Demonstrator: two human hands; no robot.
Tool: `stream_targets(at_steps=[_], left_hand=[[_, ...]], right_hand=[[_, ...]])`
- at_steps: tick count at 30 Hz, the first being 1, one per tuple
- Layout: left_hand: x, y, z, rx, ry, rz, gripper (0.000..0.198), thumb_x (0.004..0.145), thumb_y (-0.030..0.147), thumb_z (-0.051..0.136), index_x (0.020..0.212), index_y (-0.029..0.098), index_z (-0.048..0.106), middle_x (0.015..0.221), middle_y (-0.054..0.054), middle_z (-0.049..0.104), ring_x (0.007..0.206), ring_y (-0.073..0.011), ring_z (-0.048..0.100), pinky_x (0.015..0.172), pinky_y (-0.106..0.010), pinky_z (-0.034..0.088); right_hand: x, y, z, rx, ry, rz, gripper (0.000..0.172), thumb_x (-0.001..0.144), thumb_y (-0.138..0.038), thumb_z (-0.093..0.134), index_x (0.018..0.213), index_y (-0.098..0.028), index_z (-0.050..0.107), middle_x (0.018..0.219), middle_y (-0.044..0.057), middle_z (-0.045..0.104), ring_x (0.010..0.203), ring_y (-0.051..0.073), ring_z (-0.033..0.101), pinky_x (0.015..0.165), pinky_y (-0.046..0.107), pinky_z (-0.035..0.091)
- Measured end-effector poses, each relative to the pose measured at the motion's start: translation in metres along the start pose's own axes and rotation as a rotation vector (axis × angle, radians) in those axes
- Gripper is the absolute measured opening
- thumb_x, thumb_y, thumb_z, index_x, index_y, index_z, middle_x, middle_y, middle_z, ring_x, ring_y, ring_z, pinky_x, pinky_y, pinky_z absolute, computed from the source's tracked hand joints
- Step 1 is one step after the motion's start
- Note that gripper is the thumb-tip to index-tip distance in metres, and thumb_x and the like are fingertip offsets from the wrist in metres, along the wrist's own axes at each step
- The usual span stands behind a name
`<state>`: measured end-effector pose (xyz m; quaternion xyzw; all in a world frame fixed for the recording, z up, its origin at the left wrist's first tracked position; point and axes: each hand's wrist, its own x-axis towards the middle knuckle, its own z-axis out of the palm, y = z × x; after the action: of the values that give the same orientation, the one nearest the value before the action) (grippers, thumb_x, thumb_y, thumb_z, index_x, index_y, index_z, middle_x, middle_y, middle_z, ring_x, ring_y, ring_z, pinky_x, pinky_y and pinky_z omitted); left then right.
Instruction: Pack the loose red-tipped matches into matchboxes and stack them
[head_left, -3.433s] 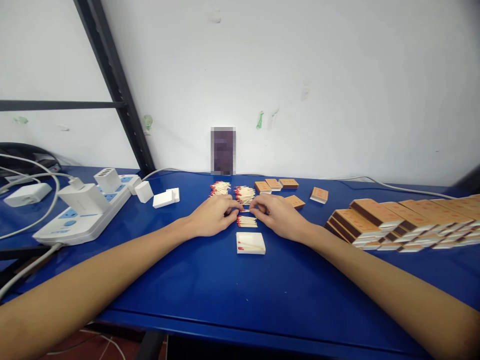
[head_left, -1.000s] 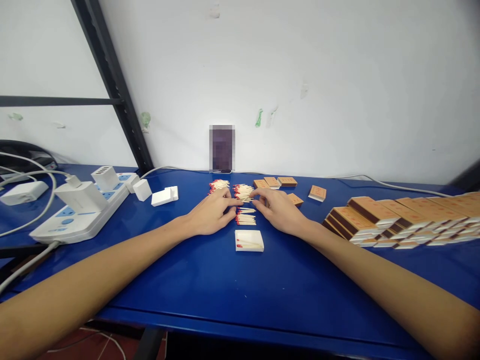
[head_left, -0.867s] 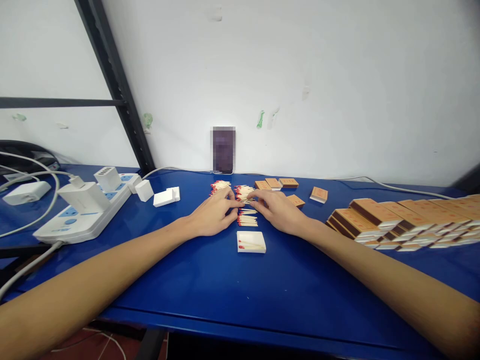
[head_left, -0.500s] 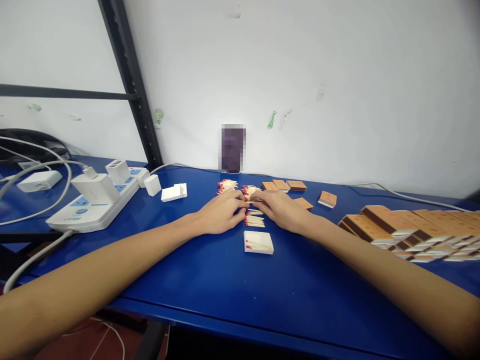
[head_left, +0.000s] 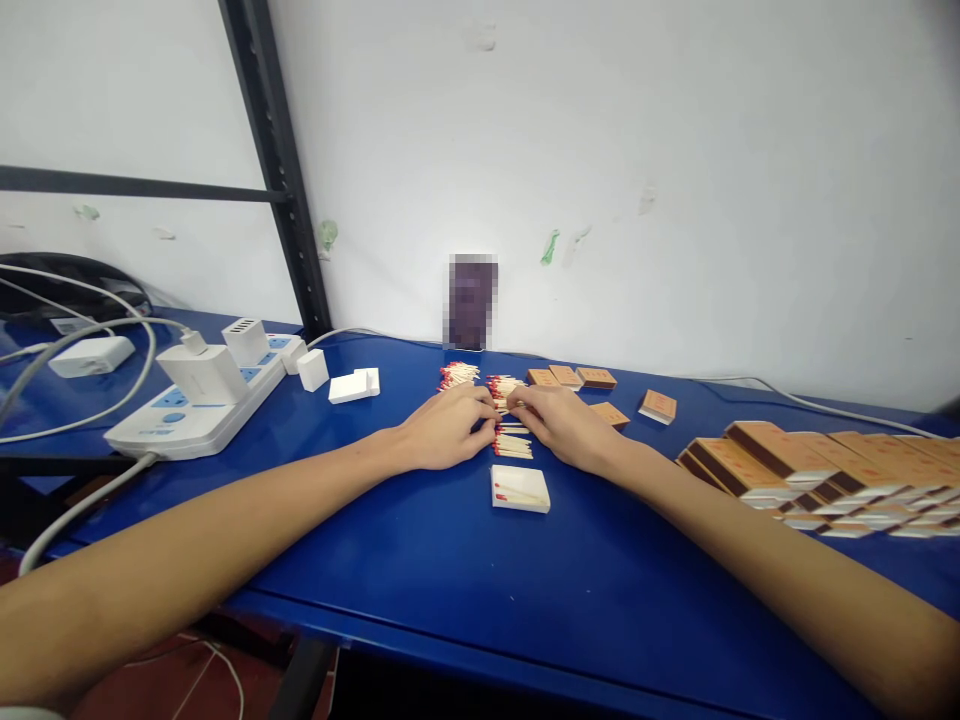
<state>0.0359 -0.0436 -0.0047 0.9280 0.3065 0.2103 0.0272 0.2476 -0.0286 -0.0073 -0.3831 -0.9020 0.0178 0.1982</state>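
Red-tipped matches lie in a heap (head_left: pixel 459 374) behind my left hand (head_left: pixel 448 428), and another heap (head_left: pixel 504 386) lies between and behind both hands. A row of matches (head_left: pixel 513 442) lies just in front of my fingers. My left hand has its fingers bent at the left side of the matches. From the right, my right hand (head_left: pixel 559 425) reaches in with thumb and fingers pressed near the same matches. What either hand pinches is too small to make out. Nearer the front sits a white tray (head_left: pixel 520 488) with a few matches in it.
Orange matchboxes (head_left: pixel 596 378) lie behind my right hand, one (head_left: pixel 658 405) further right, and a large stack (head_left: pixel 810 470) at the right. White small trays (head_left: pixel 352 386), a power strip (head_left: pixel 187 425) and cables are at left. A blurred dark device (head_left: pixel 470 303) leans on the wall.
The view has shifted slightly, so everything appears a little further right or lower. Both hands stay at the matches with almost the same pose.
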Motion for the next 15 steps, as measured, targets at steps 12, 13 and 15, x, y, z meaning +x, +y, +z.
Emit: stream_targets(at_steps=[12,13,15], left_hand=[[0.001,0.001,0.001,0.005,0.029,0.025,0.026,0.092,0.018,0.045,0.093,0.015,0.07,0.1,-0.006,0.069,0.095,-0.0191,0.062,0.09,-0.034,0.046],[0.001,0.001,0.0,0.004,0.032,0.028,0.025,0.091,0.018,0.045,0.093,0.015,0.07,0.099,-0.006,0.069,0.095,-0.0188,0.062,0.089,-0.033,0.046],[0.001,0.002,0.0,0.0,0.035,0.031,0.026,0.091,0.017,0.044,0.092,0.015,0.07,0.098,-0.005,0.069,0.093,-0.0184,0.062,0.088,-0.033,0.047]], right_hand=[[-0.014,-0.009,-0.001,0.013,-0.004,0.185,0.015,0.096,-0.025,0.041,0.091,-0.02,0.054,0.079,0.005,0.064,0.07,0.018,0.056,0.062,0.028,0.036],[-0.014,-0.009,-0.001,0.019,0.004,0.195,0.014,0.096,-0.025,0.041,0.091,-0.02,0.053,0.078,0.004,0.063,0.07,0.018,0.056,0.062,0.028,0.035],[-0.015,-0.009,-0.001,0.026,0.013,0.204,0.014,0.095,-0.025,0.041,0.091,-0.019,0.053,0.079,0.005,0.063,0.07,0.018,0.056,0.063,0.028,0.036]])
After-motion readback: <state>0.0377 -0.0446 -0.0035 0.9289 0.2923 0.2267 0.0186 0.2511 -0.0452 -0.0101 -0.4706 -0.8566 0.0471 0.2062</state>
